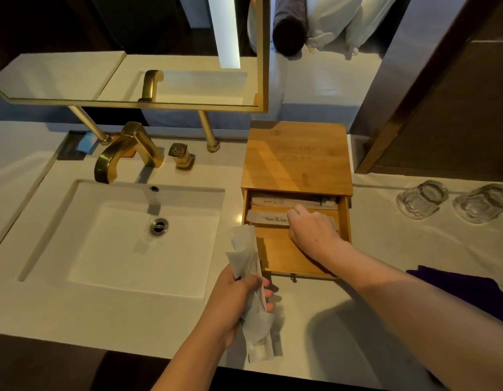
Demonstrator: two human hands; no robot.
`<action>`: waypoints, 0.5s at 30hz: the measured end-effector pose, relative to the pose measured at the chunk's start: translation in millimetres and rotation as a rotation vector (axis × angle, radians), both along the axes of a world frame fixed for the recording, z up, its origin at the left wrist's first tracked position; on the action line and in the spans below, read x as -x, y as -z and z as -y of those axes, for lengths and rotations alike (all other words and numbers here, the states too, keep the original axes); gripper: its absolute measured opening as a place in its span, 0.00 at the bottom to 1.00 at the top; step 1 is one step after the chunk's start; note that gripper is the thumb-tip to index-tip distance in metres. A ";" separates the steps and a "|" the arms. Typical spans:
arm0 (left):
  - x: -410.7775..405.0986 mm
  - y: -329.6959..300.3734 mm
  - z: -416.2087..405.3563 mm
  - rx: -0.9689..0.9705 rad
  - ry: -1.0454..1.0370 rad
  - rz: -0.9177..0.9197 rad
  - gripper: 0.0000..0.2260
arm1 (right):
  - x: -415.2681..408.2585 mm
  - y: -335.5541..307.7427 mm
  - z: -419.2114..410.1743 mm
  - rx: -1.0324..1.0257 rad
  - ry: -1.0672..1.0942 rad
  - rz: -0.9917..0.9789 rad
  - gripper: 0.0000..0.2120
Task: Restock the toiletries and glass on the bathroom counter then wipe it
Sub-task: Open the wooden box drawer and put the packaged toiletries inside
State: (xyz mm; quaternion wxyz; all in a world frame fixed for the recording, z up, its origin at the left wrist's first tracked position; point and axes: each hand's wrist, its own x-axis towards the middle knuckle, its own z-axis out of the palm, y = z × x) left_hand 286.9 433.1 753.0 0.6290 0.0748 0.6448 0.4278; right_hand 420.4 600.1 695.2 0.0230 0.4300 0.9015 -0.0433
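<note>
A wooden amenity box (296, 160) stands on the white counter (126, 314) right of the sink, its drawer (281, 258) pulled out toward me. Flat white toiletry packets (268, 218) lie in the drawer's rear sections. My right hand (312, 230) reaches into the drawer, fingers bent down on a packet in the middle row. My left hand (233, 303) hovers in front of the drawer and grips a bunch of white toiletry sachets (251, 289) held upright. Two clear glasses (421, 200) (483, 204) sit upside down at the right.
A white rectangular sink (126, 235) with a gold faucet (126, 150) and a gold knob (182, 156) fills the left. A gold-framed mirror (263, 80) hangs above. A dark purple cloth (464, 286) lies at the right edge. A small blue packet (88, 143) rests behind the faucet.
</note>
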 end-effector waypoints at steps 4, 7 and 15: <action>2.2 2.7 3.7 0.016 0.013 -0.013 0.07 | 2.2 7.7 -10.6 0.021 0.090 -0.088 0.03; 5.5 3.3 5.2 0.028 0.036 -0.015 0.09 | 3.7 13.8 -11.1 0.028 0.102 -0.068 0.06; 11.4 3.6 1.8 0.010 0.048 -0.012 0.10 | 0.2 18.9 -13.3 -0.034 -0.028 0.046 0.13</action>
